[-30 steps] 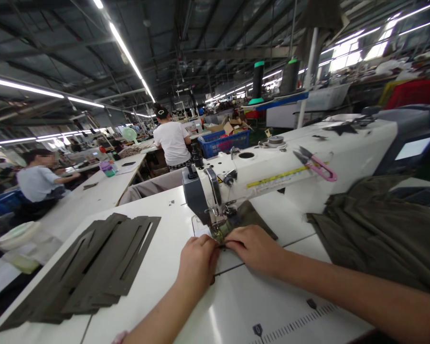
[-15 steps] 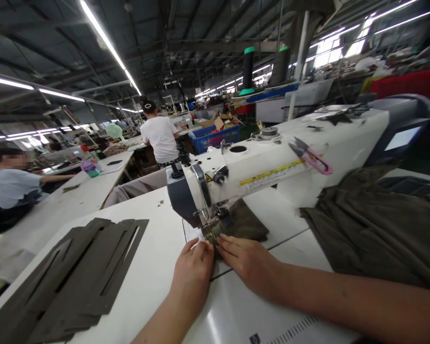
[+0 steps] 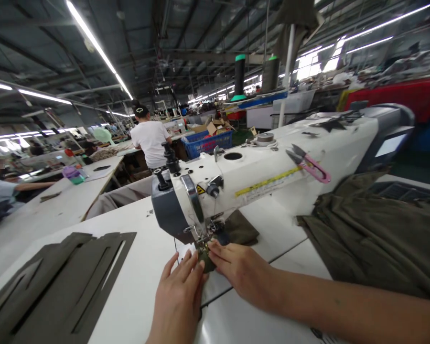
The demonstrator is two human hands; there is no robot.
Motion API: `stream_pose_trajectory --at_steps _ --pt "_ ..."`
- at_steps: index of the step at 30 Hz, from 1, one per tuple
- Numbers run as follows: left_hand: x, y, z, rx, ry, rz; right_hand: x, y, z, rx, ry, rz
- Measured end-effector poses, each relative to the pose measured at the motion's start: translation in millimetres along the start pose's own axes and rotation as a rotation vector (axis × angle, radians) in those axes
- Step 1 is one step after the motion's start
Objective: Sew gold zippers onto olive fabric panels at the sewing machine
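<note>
Overhead you've got a dark ceiling [image 3: 143,28] with metal beams, long white strip lights [image 3: 93,39] running back into the hall, plus bright windows [image 3: 308,67] far off on your right. Ahead and left of you: a long pale table [image 3: 71,198] stretching away, a light-green fan [image 3: 103,135] beyond it, then a blue plastic crate [image 3: 211,145] with cardboard [image 3: 212,128] in it, cluttered workstations behind. On your right, a white pole [image 3: 284,81] stands upright, a big red surface [image 3: 390,98] sits further back, and dark green floor [image 3: 415,167] shows below.
</note>
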State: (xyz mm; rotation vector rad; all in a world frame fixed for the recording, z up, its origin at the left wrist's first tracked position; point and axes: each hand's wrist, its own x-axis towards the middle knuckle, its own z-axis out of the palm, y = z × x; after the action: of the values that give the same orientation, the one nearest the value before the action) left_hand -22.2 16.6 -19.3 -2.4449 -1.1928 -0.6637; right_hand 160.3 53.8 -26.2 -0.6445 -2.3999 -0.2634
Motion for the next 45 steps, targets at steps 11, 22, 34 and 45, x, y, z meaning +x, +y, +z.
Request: stream_pose_trajectory --at_steps 11,22,34,45 --pt "11 -4 0.9 -0.087 -0.056 0.012 5 9 0 0.016 -0.194 0.033" --pt "12 -8 8.9 -0.105 0.009 -0.006 5 12 7 0.156 -0.091 0.08" --pt "13 -9 8.0 -0.151 0.002 -0.048 4 15 11 0.273 -0.031 0.114" --pt "12 -10 12.2 -0.174 0.052 -0.044 4 15 13 0.27 -0.054 0.095"
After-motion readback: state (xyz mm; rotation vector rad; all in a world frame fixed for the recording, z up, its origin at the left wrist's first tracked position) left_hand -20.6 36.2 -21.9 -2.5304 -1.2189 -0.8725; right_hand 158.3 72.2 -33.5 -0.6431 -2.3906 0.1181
